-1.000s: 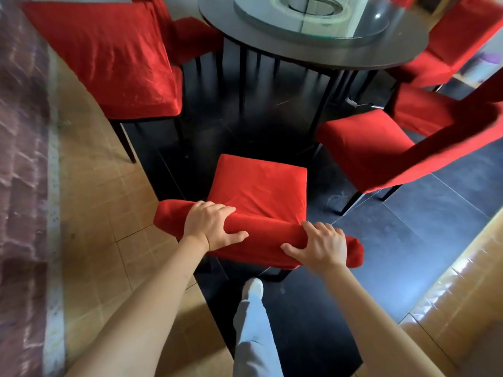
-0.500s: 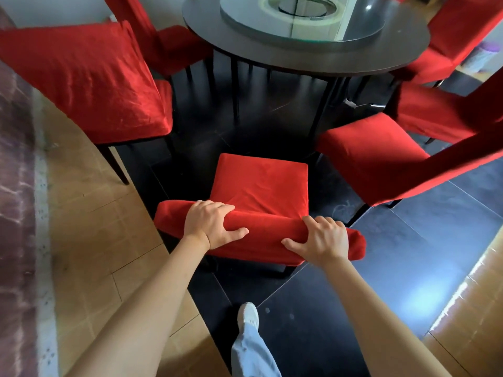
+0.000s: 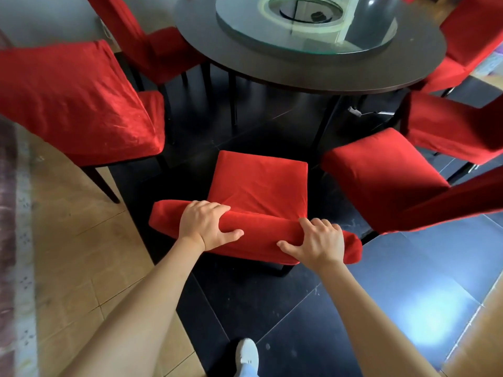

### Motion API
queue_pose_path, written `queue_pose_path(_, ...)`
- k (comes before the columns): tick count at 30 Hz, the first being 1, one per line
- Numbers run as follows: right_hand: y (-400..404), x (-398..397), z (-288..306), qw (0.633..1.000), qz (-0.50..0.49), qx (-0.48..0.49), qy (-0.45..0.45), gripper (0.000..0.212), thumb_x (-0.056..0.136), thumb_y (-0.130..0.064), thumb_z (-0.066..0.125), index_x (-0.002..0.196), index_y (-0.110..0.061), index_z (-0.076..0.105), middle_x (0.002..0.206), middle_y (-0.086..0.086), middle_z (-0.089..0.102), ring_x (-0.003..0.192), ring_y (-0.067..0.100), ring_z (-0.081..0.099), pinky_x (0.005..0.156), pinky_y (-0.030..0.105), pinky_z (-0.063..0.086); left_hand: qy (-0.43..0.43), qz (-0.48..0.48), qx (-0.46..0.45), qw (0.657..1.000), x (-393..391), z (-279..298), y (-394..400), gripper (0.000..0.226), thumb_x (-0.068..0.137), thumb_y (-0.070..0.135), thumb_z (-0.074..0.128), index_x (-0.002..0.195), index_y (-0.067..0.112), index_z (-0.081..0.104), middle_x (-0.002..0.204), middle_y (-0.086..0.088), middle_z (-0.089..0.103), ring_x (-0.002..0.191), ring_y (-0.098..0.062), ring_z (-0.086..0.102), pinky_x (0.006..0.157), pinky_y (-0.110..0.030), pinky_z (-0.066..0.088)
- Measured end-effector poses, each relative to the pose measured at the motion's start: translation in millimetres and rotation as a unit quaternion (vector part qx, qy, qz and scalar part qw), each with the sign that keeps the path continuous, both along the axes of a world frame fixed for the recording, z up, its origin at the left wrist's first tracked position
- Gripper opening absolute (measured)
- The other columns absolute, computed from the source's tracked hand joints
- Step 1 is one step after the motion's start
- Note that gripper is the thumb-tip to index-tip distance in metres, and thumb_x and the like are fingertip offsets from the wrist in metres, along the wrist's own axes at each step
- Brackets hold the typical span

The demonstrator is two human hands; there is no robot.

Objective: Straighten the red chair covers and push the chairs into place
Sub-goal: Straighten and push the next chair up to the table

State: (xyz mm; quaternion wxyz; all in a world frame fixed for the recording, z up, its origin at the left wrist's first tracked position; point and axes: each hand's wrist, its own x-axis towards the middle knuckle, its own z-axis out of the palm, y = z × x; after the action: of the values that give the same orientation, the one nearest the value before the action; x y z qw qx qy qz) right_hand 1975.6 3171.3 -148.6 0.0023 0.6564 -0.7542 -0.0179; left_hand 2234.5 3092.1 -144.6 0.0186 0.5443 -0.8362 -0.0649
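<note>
chair [image 3: 258, 183] nearer table [image 3: 299, 74], cover smooth

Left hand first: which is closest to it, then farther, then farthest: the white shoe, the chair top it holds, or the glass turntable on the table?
From the left hand:
1. Chair top: gripped by that hand, right under it.
2. White shoe: below on the dark floor, toward the person.
3. Glass turntable: up on the round table, beyond the chair seat.
</note>
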Motion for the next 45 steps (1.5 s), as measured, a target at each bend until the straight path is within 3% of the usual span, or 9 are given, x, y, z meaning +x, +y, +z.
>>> queue_pose_path(14, -120, 6, 0, 1.000, -0.023, 0.003, 0.000, 0.094, 0.059, -0.093, 0.017, 0.099, -0.021, 0.063, 0.083, -0.001, 0.062, 0.085, 0.022, 0.059, 0.077, 0.035, 0.038, -0.012, -0.017, -0.003, 1.000, -1, 0, -134, 0.098, 0.061, 0.086, 0.020, 0.122, 0.023, 0.064, 0.119, 0.005, 0.067, 0.113, -0.019, 0.058, 0.102, -0.036, 0.035)
queue_pose_path(27, -140, 13, -1, 0.999, -0.042, 0.011, -0.009, 0.091, 0.060, -0.091, 0.024, 0.098, -0.018, 0.065, 0.083, 0.002, 0.065, 0.083, 0.025, 0.060, 0.078, 0.037, 0.040, 0.000, -0.045, -0.017, 0.999, 5, -4, -163, 0.094, 0.064, 0.086, 0.024, 0.118, 0.021, 0.067, 0.112, 0.004, 0.069, 0.107, -0.021, 0.061, 0.099, -0.039, 0.039)
queue_pose_path(30, -141, 12, -1, 0.999, -0.039, -0.004, -0.019, 0.090, 0.062, -0.089, 0.026, 0.096, -0.016, 0.065, 0.081, 0.002, 0.065, 0.080, 0.026, 0.061, 0.078, 0.038, 0.042, -0.024, -0.047, -0.016, 0.999, 5, -3, -163, 0.091, 0.067, 0.086, 0.026, 0.123, 0.024, 0.062, 0.119, 0.005, 0.066, 0.111, -0.019, 0.058, 0.101, -0.037, 0.037)
queue_pose_path(34, -140, 13, 1, 0.999, -0.036, 0.021, -0.002, 0.093, 0.061, -0.091, 0.018, 0.104, -0.021, 0.062, 0.091, -0.002, 0.066, 0.089, 0.022, 0.061, 0.082, 0.035, 0.041, -0.048, -0.037, 0.004, 0.998, 3, 0, -160, 0.087, 0.072, 0.084, 0.029, 0.133, 0.028, 0.053, 0.131, 0.007, 0.059, 0.123, -0.017, 0.051, 0.108, -0.038, 0.031)
queue_pose_path(38, -140, 13, 2, 0.999, -0.038, 0.024, -0.013, 0.097, 0.062, -0.090, 0.015, 0.120, -0.023, 0.055, 0.104, 0.000, 0.065, 0.101, 0.023, 0.059, 0.089, 0.038, 0.039, 0.016, 0.005, 0.019, 1.000, 6, 6, -147, 0.085, 0.073, 0.081, 0.041, 0.138, 0.027, 0.050, 0.141, 0.004, 0.051, 0.134, -0.017, 0.041, 0.114, -0.039, 0.024)
queue_pose_path(41, -133, 16, 7, 0.999, -0.007, 0.038, -0.037, 0.099, 0.070, -0.086, 0.020, 0.143, -0.021, 0.037, 0.125, 0.004, 0.060, 0.116, 0.026, 0.054, 0.098, 0.043, 0.037, 0.063, 0.040, 0.011, 0.997, 20, 16, -128, 0.083, 0.074, 0.075, 0.055, 0.139, 0.024, 0.049, 0.143, 0.000, 0.049, 0.136, -0.019, 0.038, 0.113, -0.039, 0.025)
queue_pose_path(45, -135, 34, 18, 0.996, 0.043, 0.037, -0.062, 0.094, 0.077, -0.082, 0.033, 0.148, -0.021, 0.029, 0.138, 0.004, 0.052, 0.126, 0.027, 0.048, 0.107, 0.047, 0.032, 0.078, 0.096, -0.019, 0.992, 58, 42, -111, 0.084, 0.073, 0.072, 0.059, 0.138, 0.020, 0.052, 0.139, -0.002, 0.054, 0.131, -0.023, 0.045, 0.108, -0.042, 0.033)
